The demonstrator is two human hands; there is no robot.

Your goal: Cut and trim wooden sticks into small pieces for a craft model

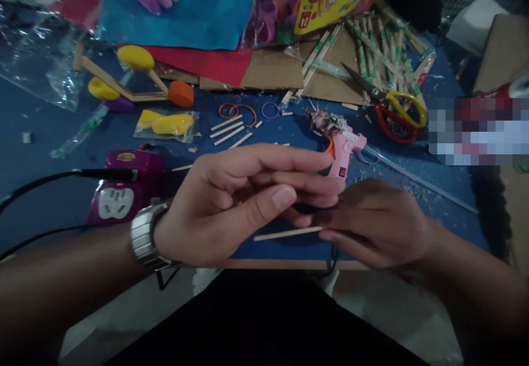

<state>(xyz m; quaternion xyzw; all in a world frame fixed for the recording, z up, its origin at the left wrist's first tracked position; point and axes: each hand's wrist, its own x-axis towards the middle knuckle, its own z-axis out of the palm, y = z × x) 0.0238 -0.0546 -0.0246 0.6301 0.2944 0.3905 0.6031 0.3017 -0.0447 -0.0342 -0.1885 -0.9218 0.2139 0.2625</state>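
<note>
My left hand [231, 200], with a metal watch [144, 233] on its wrist, is held over the near part of the table. Its fingers stretch to the right, the thumb lies apart from them, and nothing shows in its grasp. Close beside its fingertips, my right hand [376, 222] is closed, pinching one end of a thin wooden stick [287, 234] that points left. Some right-hand fingertips are hidden behind the left hand. Just beyond both hands lies a pink glue gun [342, 154] with a clear glue stick [430, 187] coming out of its back.
Scissors [384, 98] and wrapped sticks [384, 52] lie at the back right. Short cut sticks [227, 133], rubber bands [270, 111] and bagged yellow clay [165, 123] lie mid-table. A wood-and-clay model [128, 90] stands behind a purple power socket [119, 189] with black cables.
</note>
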